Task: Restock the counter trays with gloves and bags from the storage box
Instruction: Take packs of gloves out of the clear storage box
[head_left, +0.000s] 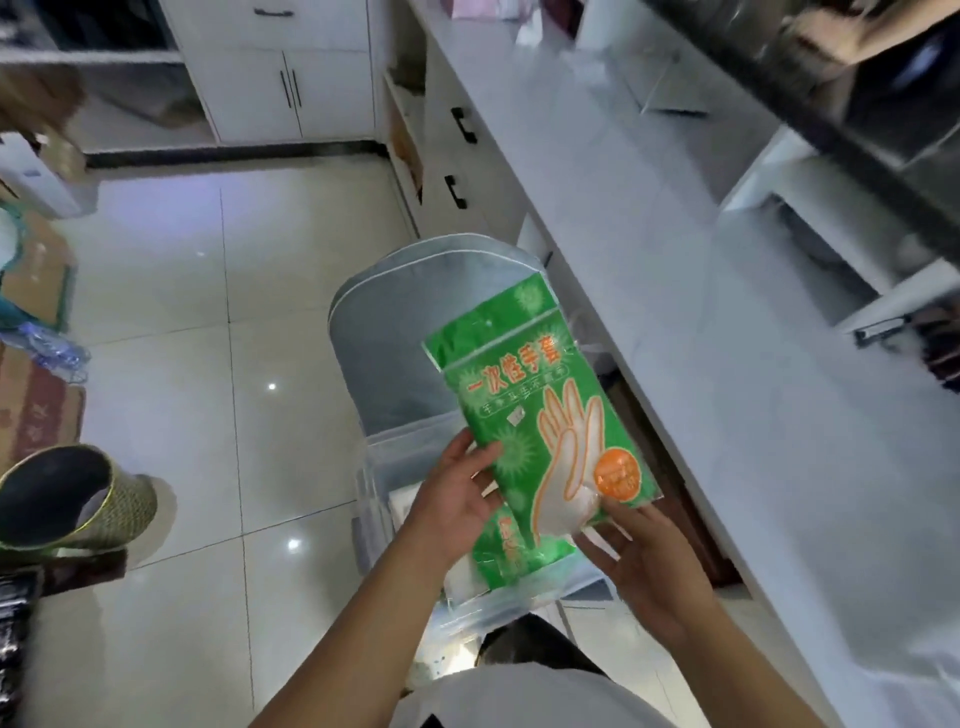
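A green pack of disposable gloves (540, 410), printed with a white hand and an orange circle, is held up over the storage box. My left hand (457, 499) grips its left edge and my right hand (644, 561) holds its lower right corner. Below it the clear plastic storage box (374, 499) stands on the floor with its grey lid (410, 332) raised behind it. Another green pack (509, 556) shows inside the box. The white counter (727, 322) runs along the right; clear trays (660, 83) sit at its far end, blurred.
White drawers with black handles (462, 124) sit under the counter. A woven bin (78, 499) stands on the tiled floor at the left, with cardboard boxes (36, 280) and blue plastic beyond it. A dark shelf edge (831, 104) overhangs the counter.
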